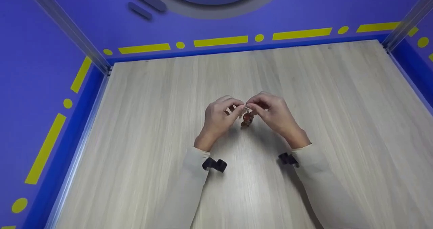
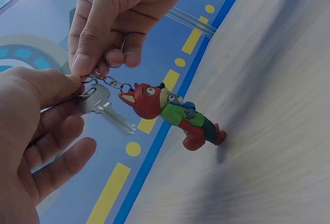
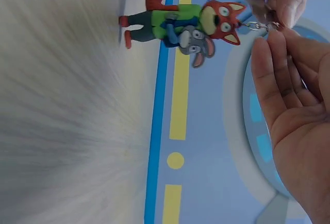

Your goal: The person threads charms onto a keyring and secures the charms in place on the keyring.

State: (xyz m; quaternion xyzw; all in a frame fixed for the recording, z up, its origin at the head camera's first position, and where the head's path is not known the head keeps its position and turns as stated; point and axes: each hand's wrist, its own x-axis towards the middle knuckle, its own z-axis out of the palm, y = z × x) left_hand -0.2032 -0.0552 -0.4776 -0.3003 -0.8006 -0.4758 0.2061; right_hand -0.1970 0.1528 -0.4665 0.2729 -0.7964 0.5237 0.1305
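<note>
Both hands meet over the middle of the table around a keychain. Its figure, a red fox in a green shirt holding a small grey rabbit, hangs from a short chain; this fox figure has its feet close to the tabletop. My left hand pinches the ring beside a silver key, its other fingers loosely bent. With thumb and fingertips my right hand pinches the ring end of the chain, right against the left fingertips. The ring is mostly hidden between the fingers.
A pale wood-grain table lies under the hands. Blue-purple panels with yellow dashes and dots stand at the back and sides, joined by metal corner posts. Dark straps sit on both sleeves.
</note>
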